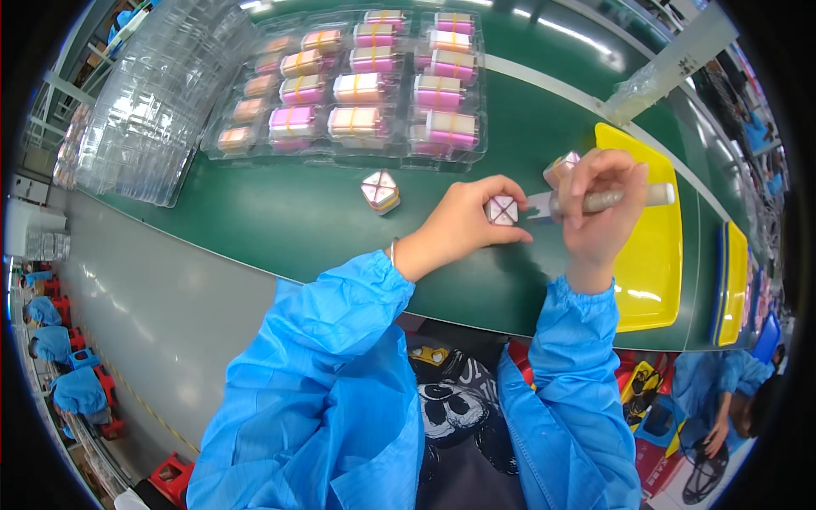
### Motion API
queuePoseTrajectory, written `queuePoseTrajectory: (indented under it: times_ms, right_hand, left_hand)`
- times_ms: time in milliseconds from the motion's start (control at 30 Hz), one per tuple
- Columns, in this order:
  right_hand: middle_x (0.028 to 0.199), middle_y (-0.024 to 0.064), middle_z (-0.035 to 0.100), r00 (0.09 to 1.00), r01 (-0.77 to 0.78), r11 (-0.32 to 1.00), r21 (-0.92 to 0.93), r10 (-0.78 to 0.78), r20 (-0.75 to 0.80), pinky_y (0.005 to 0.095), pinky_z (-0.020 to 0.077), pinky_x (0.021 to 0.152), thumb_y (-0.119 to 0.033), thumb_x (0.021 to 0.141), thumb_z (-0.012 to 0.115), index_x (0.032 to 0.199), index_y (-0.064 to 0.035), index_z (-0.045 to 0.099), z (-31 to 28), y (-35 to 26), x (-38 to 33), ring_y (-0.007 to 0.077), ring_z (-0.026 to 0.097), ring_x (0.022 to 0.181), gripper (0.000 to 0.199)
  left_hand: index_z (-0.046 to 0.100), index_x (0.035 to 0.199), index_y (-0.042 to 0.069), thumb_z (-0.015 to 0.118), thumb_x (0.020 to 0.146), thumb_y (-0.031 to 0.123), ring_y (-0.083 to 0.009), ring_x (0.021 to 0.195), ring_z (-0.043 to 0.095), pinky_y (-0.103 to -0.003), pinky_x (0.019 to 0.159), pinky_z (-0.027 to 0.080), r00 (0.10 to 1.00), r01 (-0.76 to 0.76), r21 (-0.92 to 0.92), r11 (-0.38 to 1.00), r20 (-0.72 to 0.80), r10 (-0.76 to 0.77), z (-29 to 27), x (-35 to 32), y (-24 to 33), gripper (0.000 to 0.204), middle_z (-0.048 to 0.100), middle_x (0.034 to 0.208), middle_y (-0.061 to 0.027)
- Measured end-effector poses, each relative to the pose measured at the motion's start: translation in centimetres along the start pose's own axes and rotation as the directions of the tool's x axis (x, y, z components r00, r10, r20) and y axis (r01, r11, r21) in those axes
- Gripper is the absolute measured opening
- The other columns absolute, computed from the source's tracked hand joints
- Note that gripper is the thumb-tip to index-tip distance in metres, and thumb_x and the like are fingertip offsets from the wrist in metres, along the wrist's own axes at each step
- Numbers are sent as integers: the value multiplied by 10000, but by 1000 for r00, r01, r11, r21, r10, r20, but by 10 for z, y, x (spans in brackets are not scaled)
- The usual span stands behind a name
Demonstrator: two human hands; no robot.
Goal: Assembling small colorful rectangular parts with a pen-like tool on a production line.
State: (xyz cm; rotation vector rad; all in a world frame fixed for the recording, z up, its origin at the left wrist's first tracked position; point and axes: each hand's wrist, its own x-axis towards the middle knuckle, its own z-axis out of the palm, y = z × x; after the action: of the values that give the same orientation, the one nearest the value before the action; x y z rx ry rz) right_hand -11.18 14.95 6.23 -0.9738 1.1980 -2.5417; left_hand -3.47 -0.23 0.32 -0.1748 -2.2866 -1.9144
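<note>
My left hand [459,218] is closed round a small pinkish-white bundle [502,211], with thumb and fingers at its sides. Dark lines cross its top in an X. To the right, my right hand [602,204] grips a tool [660,195] with a pale, rounded handle and a flat, light blade that points at the bundle. Whether the blade touches it I cannot tell. Another such bundle [561,168] stands just behind my right fingers, partly hidden. A third bundle [380,189] stands on the green table [280,208], left of my left hand.
A clear plastic tray [340,158] at the back carries rows of pink and cream bundles with yellow bands. Tall stacked clear trays [140,110] rise at the left. A yellow tray [653,297] lies close to my right forearm. Another person [722,391] is at the far right.
</note>
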Motion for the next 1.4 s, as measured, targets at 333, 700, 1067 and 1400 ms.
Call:
queuePoseTrajectory:
  times_ms: [333,700,1067,1400]
  right_hand:
    - [632,53,573,939,-219,945,-242,272,213,184,314,407,-427,993,541,885,2,633,27,2,-9,28,416,438,451]
    - [594,-9,522,905,-258,904,-341,350,242,218,322,453,-275,970,619,693,-58,528,38,3,-9,42,446,523,364]
    - [546,-21,486,916,-310,890,-336,374,146,230,287,436,-270,981,596,623,-69,510,36,6,-13,42,393,487,419]
    - [546,-18,483,917,-290,896,-338,361,169,221,262,414,-265,991,571,633,-62,523,33,7,-13,37,374,463,414]
  left_hand:
    - [612,1091,94,865,682,307,-332,824,684,-383,742,536,988,-104,91,990,123,92,8,-6,-10,525,707,926,-122]
    - [670,956,94,841,696,293,-329,813,684,-390,703,535,995,-86,64,994,60,82,16,-8,-22,370,705,860,-122]
    - [680,913,92,833,700,244,-293,778,683,-362,682,532,990,-139,69,988,15,138,7,-15,-5,303,694,842,-89]
    - [670,891,91,817,717,256,-295,754,679,-373,671,528,997,-71,42,997,41,70,6,-16,-2,282,701,856,-99]
